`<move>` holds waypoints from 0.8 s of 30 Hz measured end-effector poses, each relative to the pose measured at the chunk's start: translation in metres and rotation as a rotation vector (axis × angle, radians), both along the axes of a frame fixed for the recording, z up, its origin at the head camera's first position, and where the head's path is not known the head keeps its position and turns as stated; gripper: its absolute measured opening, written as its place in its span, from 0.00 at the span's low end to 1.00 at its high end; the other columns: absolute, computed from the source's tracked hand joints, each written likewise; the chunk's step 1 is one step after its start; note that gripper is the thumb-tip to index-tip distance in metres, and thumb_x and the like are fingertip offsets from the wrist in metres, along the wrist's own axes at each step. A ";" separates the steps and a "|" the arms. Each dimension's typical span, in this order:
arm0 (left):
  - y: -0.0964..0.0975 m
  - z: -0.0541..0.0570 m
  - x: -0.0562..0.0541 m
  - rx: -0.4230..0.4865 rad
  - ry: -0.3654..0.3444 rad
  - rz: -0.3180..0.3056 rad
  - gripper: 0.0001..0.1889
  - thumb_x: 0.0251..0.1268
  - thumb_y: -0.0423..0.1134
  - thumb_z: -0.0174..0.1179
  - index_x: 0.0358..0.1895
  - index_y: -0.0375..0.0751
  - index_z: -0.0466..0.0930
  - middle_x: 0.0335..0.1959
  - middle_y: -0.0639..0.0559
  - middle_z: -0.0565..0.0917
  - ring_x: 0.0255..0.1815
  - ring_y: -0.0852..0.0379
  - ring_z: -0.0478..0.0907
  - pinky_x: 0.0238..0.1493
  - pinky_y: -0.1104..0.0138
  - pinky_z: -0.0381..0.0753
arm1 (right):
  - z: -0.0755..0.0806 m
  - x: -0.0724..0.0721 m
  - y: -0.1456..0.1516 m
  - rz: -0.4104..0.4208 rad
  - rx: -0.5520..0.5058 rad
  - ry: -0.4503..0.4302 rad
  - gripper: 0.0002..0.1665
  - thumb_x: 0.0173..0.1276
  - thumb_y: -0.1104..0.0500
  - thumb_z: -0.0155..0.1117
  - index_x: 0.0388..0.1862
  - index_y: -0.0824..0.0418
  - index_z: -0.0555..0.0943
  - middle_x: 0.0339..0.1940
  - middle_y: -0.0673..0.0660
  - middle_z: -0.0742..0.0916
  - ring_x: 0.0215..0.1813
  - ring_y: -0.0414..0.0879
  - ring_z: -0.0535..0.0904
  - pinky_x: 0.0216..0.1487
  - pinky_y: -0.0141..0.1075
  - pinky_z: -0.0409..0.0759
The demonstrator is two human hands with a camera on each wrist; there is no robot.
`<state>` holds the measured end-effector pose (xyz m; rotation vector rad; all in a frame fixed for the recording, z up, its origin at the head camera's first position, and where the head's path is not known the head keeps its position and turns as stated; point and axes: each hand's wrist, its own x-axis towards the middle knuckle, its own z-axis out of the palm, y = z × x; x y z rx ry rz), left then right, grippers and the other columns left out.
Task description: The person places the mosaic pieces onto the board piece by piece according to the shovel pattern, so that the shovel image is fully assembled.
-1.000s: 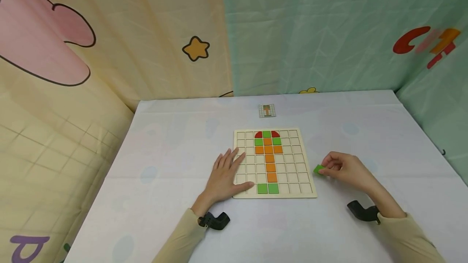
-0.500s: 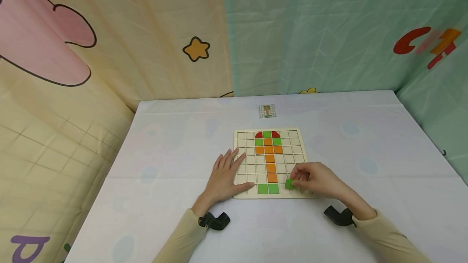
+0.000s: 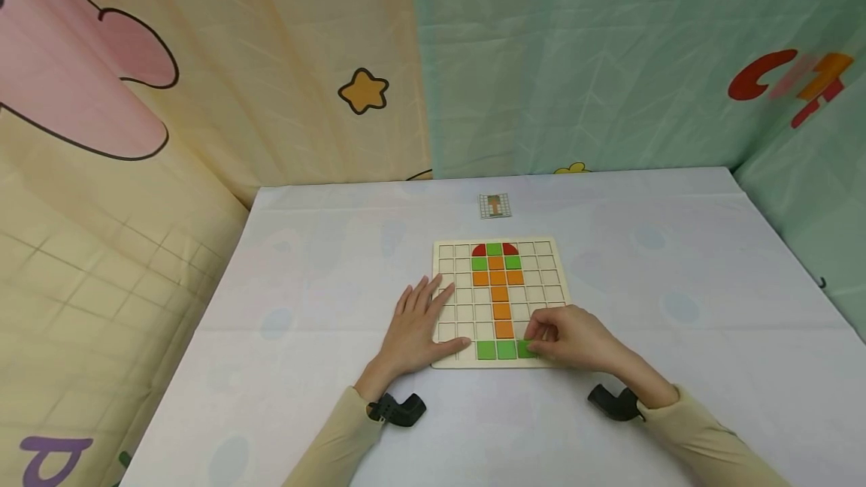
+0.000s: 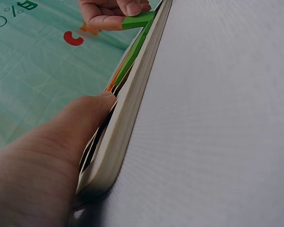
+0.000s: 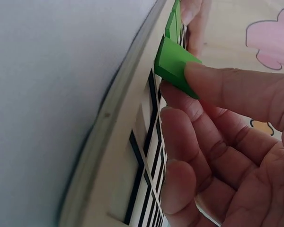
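Note:
A pale wooden grid board [image 3: 561, 276] lies on the table, set with red, green and orange tiles. My left hand [image 3: 414, 325] rests with spread fingers on its left side, the thumb along the lower edge. My right hand [image 3: 575, 337] pinches a green square tile [image 5: 175, 64] between thumb and fingers at the bottom row, right of two green tiles [image 3: 496, 350]. In the right wrist view that tile is tilted, one edge at the board and the other raised. An orange column [image 3: 501, 310] runs up the board's middle to a cap of green and red tiles [image 3: 479, 249].
A small card [image 3: 495, 206] with a gridded picture lies behind the board. The table [image 3: 325, 261] has a white cloth. Printed curtains [image 3: 575, 58] stand at the back and sides. Black wrist cameras [image 3: 404, 410] sit on both wrists.
My right hand has carried the green tile leftward from beside the board, over its lower right cells, to the bottom row beside the two green tiles. My left hand has stayed put.

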<state>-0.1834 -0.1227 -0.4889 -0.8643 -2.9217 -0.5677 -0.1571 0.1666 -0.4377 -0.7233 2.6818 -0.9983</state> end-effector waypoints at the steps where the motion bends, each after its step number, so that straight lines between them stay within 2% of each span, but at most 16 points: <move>1: 0.000 0.000 0.000 -0.001 0.000 0.000 0.47 0.57 0.69 0.53 0.75 0.46 0.52 0.75 0.45 0.49 0.75 0.45 0.41 0.71 0.54 0.35 | 0.000 0.000 0.000 0.001 0.001 0.000 0.09 0.56 0.62 0.72 0.27 0.50 0.80 0.19 0.38 0.77 0.23 0.33 0.72 0.25 0.31 0.71; 6: 0.000 -0.001 0.000 -0.005 0.006 0.001 0.47 0.57 0.69 0.52 0.75 0.46 0.52 0.76 0.46 0.49 0.75 0.46 0.41 0.71 0.54 0.36 | -0.002 0.000 0.000 -0.010 0.028 0.021 0.09 0.54 0.61 0.73 0.25 0.49 0.81 0.19 0.38 0.76 0.23 0.34 0.70 0.24 0.31 0.69; 13: 0.001 0.000 0.000 0.003 -0.009 -0.002 0.47 0.57 0.69 0.52 0.75 0.46 0.52 0.76 0.46 0.49 0.75 0.46 0.40 0.71 0.54 0.35 | -0.002 0.001 -0.002 -0.033 0.091 0.121 0.05 0.52 0.61 0.74 0.25 0.51 0.86 0.24 0.38 0.79 0.26 0.34 0.70 0.26 0.31 0.69; 17: 0.002 0.001 0.000 0.001 -0.013 -0.003 0.47 0.57 0.69 0.52 0.75 0.46 0.52 0.76 0.45 0.49 0.75 0.46 0.40 0.71 0.54 0.35 | -0.002 0.002 -0.003 -0.046 0.106 0.158 0.06 0.51 0.62 0.75 0.23 0.51 0.86 0.25 0.38 0.79 0.26 0.34 0.69 0.25 0.30 0.68; 20: 0.001 0.001 0.001 0.000 -0.008 0.000 0.48 0.57 0.69 0.52 0.75 0.46 0.52 0.75 0.45 0.49 0.75 0.45 0.41 0.71 0.53 0.36 | -0.003 0.001 -0.004 -0.049 0.100 0.171 0.07 0.51 0.62 0.75 0.24 0.50 0.84 0.24 0.38 0.78 0.25 0.34 0.69 0.25 0.31 0.69; 24: 0.001 0.002 0.001 0.013 -0.015 0.002 0.47 0.57 0.69 0.52 0.75 0.45 0.53 0.75 0.45 0.50 0.75 0.45 0.41 0.71 0.53 0.36 | -0.004 0.002 0.000 -0.061 0.080 0.140 0.06 0.54 0.59 0.74 0.29 0.50 0.84 0.23 0.38 0.77 0.24 0.34 0.69 0.26 0.31 0.70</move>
